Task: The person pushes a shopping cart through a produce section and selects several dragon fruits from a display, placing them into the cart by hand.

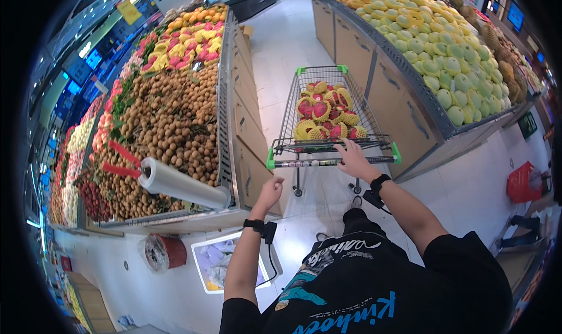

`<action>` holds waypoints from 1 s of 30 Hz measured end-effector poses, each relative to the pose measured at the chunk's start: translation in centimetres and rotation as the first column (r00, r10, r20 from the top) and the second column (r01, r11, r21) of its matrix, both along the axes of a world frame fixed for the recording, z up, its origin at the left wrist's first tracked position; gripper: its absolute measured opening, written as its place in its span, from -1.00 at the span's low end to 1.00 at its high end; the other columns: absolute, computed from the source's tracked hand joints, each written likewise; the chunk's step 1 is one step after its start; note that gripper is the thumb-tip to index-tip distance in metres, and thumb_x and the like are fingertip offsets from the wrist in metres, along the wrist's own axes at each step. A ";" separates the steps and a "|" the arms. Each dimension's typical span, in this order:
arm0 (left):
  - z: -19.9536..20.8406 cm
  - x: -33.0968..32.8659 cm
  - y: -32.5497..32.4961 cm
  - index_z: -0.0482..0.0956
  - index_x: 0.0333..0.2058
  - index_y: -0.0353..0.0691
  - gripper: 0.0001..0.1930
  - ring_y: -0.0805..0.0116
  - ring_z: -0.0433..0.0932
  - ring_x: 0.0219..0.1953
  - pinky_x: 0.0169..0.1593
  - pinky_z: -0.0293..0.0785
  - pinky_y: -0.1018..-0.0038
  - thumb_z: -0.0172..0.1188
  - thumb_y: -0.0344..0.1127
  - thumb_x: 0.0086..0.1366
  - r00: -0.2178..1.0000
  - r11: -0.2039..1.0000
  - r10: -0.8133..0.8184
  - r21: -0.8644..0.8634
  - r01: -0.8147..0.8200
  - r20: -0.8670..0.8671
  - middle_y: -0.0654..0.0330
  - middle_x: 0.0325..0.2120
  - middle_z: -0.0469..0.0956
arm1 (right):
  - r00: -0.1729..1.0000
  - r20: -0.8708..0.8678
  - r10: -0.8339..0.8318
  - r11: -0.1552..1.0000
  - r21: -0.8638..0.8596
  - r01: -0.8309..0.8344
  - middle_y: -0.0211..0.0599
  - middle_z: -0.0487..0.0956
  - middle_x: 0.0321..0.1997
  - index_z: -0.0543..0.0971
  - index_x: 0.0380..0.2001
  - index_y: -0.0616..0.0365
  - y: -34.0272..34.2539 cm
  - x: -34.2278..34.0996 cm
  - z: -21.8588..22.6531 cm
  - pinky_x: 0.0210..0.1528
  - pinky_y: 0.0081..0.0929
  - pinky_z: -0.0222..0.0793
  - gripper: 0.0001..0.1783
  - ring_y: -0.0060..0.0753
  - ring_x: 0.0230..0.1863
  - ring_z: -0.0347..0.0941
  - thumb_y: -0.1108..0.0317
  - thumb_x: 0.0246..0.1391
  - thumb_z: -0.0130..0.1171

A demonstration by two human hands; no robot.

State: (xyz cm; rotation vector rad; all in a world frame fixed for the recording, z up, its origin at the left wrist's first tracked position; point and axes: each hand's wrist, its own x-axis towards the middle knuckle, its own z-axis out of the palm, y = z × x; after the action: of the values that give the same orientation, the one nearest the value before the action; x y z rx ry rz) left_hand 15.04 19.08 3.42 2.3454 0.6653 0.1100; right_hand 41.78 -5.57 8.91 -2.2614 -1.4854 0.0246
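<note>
Beneath the right hand [353, 160], fingers loosely spread: cart handle [314, 163]. Netted fruit [322, 112] just beyond. Left hand [270, 192] apart, fingers curled.

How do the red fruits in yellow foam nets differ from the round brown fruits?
The red fruits in yellow foam nets look larger than the round brown fruits. The red fruits wear nets; the brown fruits are bare. The red fruits sit in a green-cornered wire cart; the brown fruits lie on a tan-sided stand. Both lie heaped.
</note>
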 end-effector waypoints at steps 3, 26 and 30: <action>6.1 10.2 -4.3 0.47 0.04 -0.26 -0.61 -0.04 0.52 -0.04 0.07 0.43 0.21 0.11 -0.37 0.21 0.924 0.998 -0.024 -0.049 0.047 0.381 -0.04 -0.11 0.54 | 0.994 0.092 -0.059 0.997 0.064 0.053 0.19 0.20 0.28 0.32 0.18 0.12 -0.6 4.1 0.6 0.31 0.07 0.01 -0.23 0.17 0.34 0.07 0.04 -0.06 0.30; 0.0 25.0 -3.8 0.55 -0.09 -0.22 -0.40 -0.10 0.59 -0.23 -0.16 0.49 0.11 -0.01 0.26 0.29 0.943 0.947 -0.244 0.154 0.282 -0.227 -0.07 -0.32 0.62 | 0.940 -0.213 -0.265 0.962 0.002 0.272 -0.02 0.24 0.35 0.35 0.17 0.10 -2.0 16.6 -6.1 0.00 -0.06 0.43 -0.25 0.10 0.13 0.40 -0.09 -0.01 0.24; 2.0 30.0 -1.2 0.58 -0.07 -0.24 -0.24 0.08 0.63 -0.48 -0.27 0.55 0.25 -0.15 0.41 0.26 0.814 0.965 -0.255 -0.191 0.180 -0.521 -0.06 -0.42 0.64 | 0.957 -0.194 -0.218 0.975 -0.074 0.207 -0.08 0.22 0.37 0.37 0.16 0.08 -0.2 18.9 -8.0 -0.07 -0.08 0.46 -0.27 0.06 0.07 0.45 -0.06 -0.02 0.25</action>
State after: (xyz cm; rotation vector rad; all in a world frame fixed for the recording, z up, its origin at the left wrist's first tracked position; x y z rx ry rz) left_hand 45.07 17.86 5.47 2.3041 0.6306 -0.7125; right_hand 60.72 -5.74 0.88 -2.3704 -1.1459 0.2235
